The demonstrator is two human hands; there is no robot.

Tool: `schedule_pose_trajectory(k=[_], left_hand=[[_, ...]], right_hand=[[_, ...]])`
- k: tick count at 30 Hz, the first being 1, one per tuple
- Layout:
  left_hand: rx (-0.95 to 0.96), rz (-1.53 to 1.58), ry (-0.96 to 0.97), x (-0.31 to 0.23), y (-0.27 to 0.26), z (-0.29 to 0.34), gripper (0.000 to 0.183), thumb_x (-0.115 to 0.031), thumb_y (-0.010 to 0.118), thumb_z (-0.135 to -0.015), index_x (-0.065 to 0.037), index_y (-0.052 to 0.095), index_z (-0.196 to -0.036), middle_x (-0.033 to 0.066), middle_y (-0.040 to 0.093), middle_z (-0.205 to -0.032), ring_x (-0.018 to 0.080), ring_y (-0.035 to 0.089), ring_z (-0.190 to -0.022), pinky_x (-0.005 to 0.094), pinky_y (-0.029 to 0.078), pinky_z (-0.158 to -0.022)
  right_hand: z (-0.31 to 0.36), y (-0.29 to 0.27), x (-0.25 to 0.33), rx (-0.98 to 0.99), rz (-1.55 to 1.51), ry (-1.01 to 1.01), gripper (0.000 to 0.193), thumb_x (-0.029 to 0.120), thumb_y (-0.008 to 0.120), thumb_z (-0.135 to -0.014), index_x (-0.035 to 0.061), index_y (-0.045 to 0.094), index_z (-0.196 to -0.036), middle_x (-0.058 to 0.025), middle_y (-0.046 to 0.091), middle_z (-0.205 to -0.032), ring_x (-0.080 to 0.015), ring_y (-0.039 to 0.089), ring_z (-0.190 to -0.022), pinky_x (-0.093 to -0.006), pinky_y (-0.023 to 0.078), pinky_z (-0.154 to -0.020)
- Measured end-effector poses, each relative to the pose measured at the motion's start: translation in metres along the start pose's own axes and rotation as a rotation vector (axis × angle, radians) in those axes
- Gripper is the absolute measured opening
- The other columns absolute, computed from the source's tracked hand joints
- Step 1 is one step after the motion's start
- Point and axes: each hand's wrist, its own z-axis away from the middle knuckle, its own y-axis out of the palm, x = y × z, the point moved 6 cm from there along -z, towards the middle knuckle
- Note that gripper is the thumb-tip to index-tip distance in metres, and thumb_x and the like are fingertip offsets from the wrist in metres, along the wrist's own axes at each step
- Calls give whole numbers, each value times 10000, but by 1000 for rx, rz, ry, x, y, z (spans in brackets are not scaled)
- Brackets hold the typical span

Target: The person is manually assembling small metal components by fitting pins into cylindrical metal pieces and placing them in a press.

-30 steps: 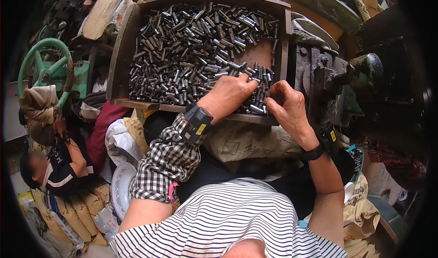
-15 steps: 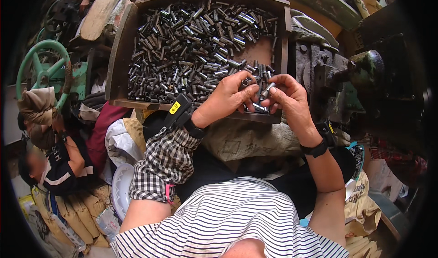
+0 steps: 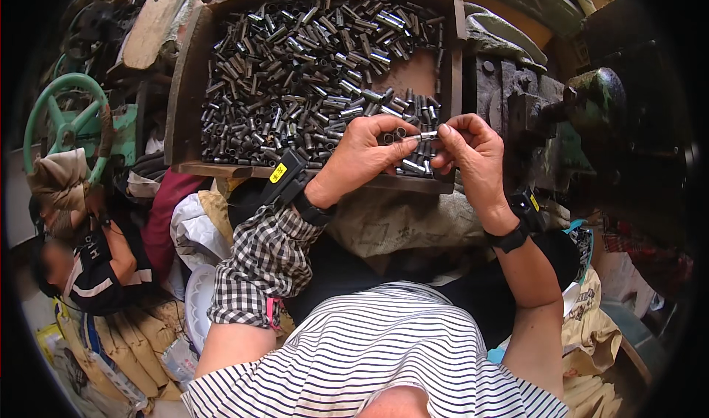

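Note:
Over the near right corner of a wooden tray (image 3: 458,71) full of short metal tubes (image 3: 295,71), my two hands are close together. My left hand (image 3: 365,156) is closed around metal tubes, and two round open ends show between its thumb and fingers. One shiny metal tube (image 3: 427,135) lies nearly level between the hands, with its right end pinched by the thumb and fingertips of my right hand (image 3: 476,156). Whether the left fingertips also grip this tube cannot be made out. Beneath the hands, several tubes (image 3: 413,167) lie along the tray's near edge.
Dark, greasy machinery (image 3: 591,115) stands right of the tray. At the left are a green handwheel (image 3: 70,119) and another person (image 3: 107,248). A cloth sack (image 3: 399,230) hangs below the tray's near edge. A white basin (image 3: 199,307) sits by my left arm.
The tube in my right fingers has turned from steeply tilted to nearly level, pointing at my left hand. Both hands remain over the same corner of the tray.

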Motion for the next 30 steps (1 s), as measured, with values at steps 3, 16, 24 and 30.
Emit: schedule_pose_trajectory(k=[3, 16, 24, 30], left_hand=[[-4, -20, 24, 2, 0, -1, 225, -160, 671, -858, 25, 657, -987, -4, 588, -641, 34, 534, -550, 190, 453, -473], [4, 76, -19, 1, 0, 1, 249, -171, 666, -865, 47, 653, -986, 8, 609, -673, 36, 544, -548, 185, 468, -481], [51, 120, -57, 4, 0, 1, 254, -221, 666, -871, 9, 662, -979, -6, 599, -715, 42, 561, -573, 185, 487, -497], [28, 134, -59, 1, 0, 2, 246, -180, 660, -872, 48, 646, -962, 10, 603, -687, 47, 558, -564, 189, 487, -490]], right_hand=[[0, 0, 0, -10, -13, 17, 173, 164, 633, -889, 10, 556, -908, -55, 639, -723, -93, 627, -539, -171, 456, -428], [0, -2, -4, 26, -98, 99, 173, 163, 647, -879, 10, 567, -892, -69, 632, -689, -66, 555, -455, -174, 449, -408], [-1, -3, -10, 90, -117, 195, 179, 184, 640, -885, 20, 571, -889, -66, 633, -688, -50, 540, -449, -176, 436, -401], [0, -1, -12, 100, -162, 231, 182, 188, 639, -886, 20, 569, -895, -70, 633, -689, -49, 534, -441, -173, 431, -397]])
